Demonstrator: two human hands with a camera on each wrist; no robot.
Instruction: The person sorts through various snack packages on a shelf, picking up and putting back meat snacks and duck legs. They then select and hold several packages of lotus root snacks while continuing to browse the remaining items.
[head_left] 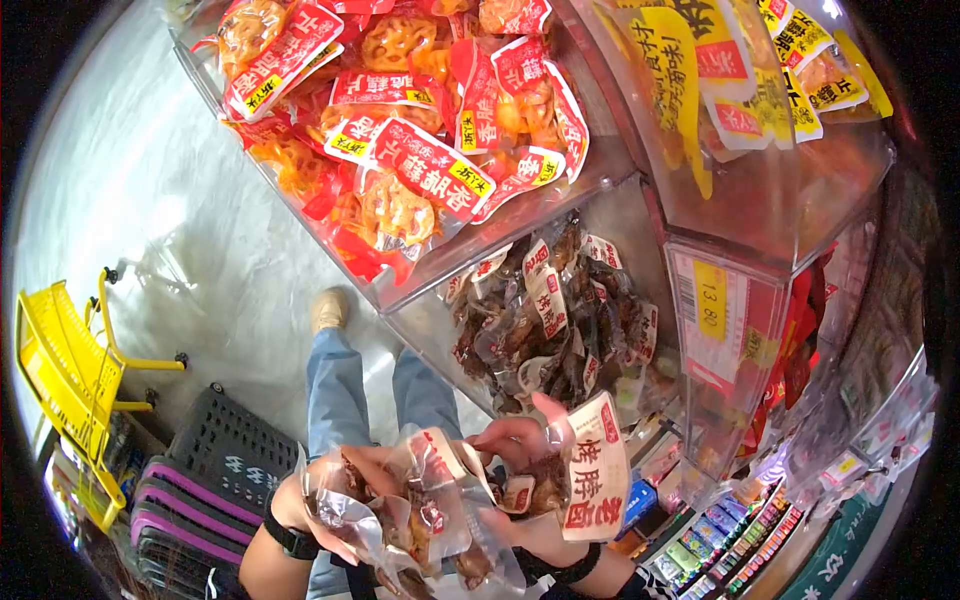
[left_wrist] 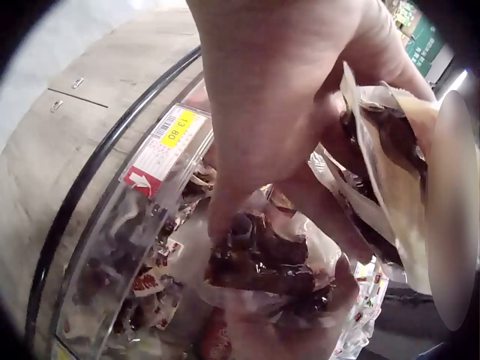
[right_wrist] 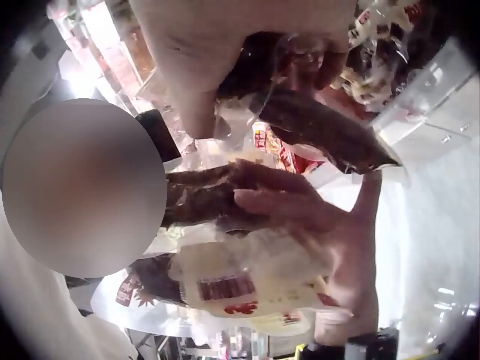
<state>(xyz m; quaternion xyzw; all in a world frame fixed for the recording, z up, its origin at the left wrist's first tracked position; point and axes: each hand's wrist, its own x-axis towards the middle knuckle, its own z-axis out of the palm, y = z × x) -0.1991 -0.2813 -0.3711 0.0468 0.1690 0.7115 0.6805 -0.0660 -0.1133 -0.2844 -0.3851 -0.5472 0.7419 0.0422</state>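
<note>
Step in hand: looks like picking through snack packets (head_left: 425, 510) and bunching them up
Left hand (left_wrist: 270, 112): fingers curled round a messy bunch, can't tell how many
Right hand (head_left: 515, 437): thumb and fingers clamped on another packet (head_left: 597, 470), cream label facing up
Next move: probably calls for a firm pinch on the slippery plastic so nothing drops
Packet spot: in front of the person, near the heap (head_left: 545, 300) of similar ones
Packet looks: clear, shiny, crinkly, dark brown chunks inside, red print
</note>
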